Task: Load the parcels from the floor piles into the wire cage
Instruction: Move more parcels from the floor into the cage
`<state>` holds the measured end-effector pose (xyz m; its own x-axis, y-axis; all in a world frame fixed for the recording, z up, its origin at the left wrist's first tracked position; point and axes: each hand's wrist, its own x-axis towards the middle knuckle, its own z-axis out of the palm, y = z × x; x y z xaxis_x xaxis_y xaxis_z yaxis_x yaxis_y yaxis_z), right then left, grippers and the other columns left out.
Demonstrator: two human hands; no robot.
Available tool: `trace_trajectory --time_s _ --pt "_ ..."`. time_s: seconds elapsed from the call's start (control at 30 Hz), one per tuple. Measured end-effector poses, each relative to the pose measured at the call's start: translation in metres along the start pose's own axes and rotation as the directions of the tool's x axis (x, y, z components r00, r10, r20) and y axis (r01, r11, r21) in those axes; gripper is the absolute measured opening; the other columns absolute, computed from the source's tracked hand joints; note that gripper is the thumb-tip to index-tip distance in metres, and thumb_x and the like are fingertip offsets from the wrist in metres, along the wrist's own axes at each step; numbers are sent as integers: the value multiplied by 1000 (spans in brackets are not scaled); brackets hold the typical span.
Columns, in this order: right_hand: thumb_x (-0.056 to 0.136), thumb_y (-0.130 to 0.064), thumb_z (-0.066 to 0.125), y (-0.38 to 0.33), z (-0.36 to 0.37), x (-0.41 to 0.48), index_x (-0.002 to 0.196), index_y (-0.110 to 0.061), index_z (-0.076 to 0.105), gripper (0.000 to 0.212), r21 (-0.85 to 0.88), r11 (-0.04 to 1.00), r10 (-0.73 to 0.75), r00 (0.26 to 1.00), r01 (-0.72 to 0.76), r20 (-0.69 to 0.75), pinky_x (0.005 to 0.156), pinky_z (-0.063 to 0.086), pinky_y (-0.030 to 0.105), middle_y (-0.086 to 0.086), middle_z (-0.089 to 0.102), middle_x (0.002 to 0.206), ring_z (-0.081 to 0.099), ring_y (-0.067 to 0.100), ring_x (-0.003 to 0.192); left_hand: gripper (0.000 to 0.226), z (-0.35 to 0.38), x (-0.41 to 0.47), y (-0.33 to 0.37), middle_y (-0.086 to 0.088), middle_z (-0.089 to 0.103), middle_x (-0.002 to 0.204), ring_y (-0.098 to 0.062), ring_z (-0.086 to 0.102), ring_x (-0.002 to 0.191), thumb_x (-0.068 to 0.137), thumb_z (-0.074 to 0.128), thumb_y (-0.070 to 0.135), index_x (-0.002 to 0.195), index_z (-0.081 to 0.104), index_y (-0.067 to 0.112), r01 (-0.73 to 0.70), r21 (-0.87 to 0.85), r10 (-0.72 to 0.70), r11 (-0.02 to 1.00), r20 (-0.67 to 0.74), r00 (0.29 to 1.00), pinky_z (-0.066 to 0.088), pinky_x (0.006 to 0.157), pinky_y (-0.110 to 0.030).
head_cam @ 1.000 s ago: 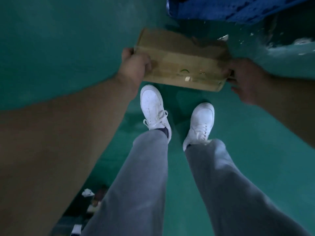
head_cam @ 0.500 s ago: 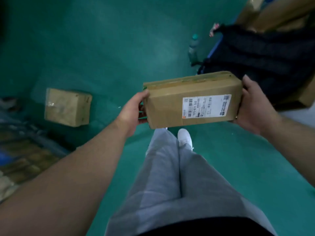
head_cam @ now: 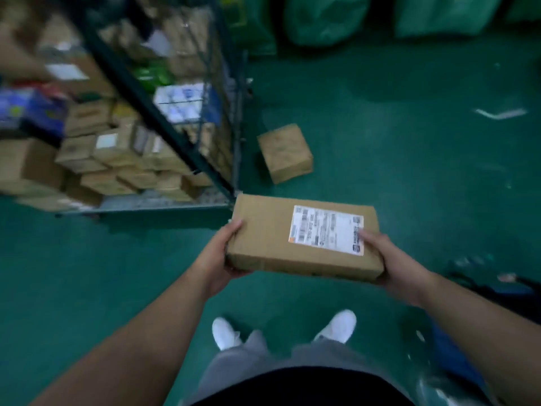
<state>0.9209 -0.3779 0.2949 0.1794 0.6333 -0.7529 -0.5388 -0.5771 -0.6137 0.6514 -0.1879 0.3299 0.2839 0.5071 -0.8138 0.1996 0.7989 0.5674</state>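
I hold a flat brown cardboard parcel (head_cam: 269, 238) with a white shipping label in front of me, above the green floor. My left hand (head_cam: 225, 256) grips its left end, thumb on top. My right hand (head_cam: 392, 259) grips its right end, thumb lying on the label. The wire cage (head_cam: 181, 136) stands at the upper left, its dark frame corner just beyond the parcel, stacked inside with several cardboard boxes. A small brown parcel (head_cam: 285, 152) lies on the floor right of the cage.
Green sacks (head_cam: 325, 19) line the far edge of the floor. A dark bag and blue object (head_cam: 497, 291) sit at the right edge. My white shoes (head_cam: 225, 332) are below the parcel. Scraps litter the green floor (head_cam: 409, 142).
The view swung from the floor and my feet toward the cage. The parcel was lifted from low near my shoes and now lies flat, label up, near the cage corner.
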Motion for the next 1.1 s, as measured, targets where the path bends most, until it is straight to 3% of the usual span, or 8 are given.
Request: trace_trajectory --time_s 0.1,0.23,0.33,0.43,0.63,0.8,0.93,1.1 --pt "51 -73 85 -1 104 24 144 -24 47 111 -63 998 14 995 -8 95 107 47 54 4 67 133 61 25 127 30 -102 -24 -8 -5 69 98 -26 61 96 86 65 49 107 63 28 -34 -184 11 982 -125 992 46 99 -56" --pt "74 -66 74 20 254 42 137 -29 55 75 -148 989 37 985 -12 166 90 55 40 1 71 126 66 20 113 31 -246 -57 -20 -4 74 90 -28 63 94 87 64 50 109 64 27 -55 -338 -19 939 -213 977 46 95 -55" --pt "73 -68 74 38 352 51 138 -26 56 79 -181 984 41 973 1 227 106 48 52 2 72 125 63 27 123 40 -338 -80 -12 -6 74 94 -29 64 93 83 66 52 113 66 26 -102 -379 0 919 -261 965 50 85 -48" --pt "90 -58 60 42 433 50 127 -27 69 49 -204 979 36 965 18 260 111 41 53 4 74 122 61 31 125 44 -401 -99 4 -7 75 100 -28 65 96 85 66 53 119 67 25 -149 -454 -3 878 -316 949 50 88 -46" --pt "96 -52 55 10 516 65 126 -26 69 42 -75 996 -37 970 57 238 96 53 44 5 74 120 69 27 111 67 -448 -79 61 -17 53 134 -42 54 124 78 69 70 131 58 30 -207 -600 14 773 -310 951 45 107 -57" --pt "90 -58 61 -44 545 115 128 -29 69 48 -9 997 -72 978 75 196 113 42 57 6 72 124 65 30 120 74 -452 -32 133 -13 55 134 -39 57 121 76 67 73 134 55 30 -197 -576 43 793 -271 962 45 106 -59" --pt "96 -52 55 -96 576 168 123 -28 71 40 11 997 -78 977 77 199 93 55 47 7 75 119 69 31 112 60 -465 13 199 -11 58 121 -39 58 119 81 72 56 129 50 28 -210 -491 62 845 -300 952 48 105 -55" --pt "88 -55 65 -160 625 249 129 -30 67 48 55 998 -6 977 -6 211 105 49 56 8 74 119 67 34 115 46 -495 66 289 -15 67 113 -32 66 92 85 75 43 119 64 14 -275 -521 72 808 -377 924 55 79 -41"
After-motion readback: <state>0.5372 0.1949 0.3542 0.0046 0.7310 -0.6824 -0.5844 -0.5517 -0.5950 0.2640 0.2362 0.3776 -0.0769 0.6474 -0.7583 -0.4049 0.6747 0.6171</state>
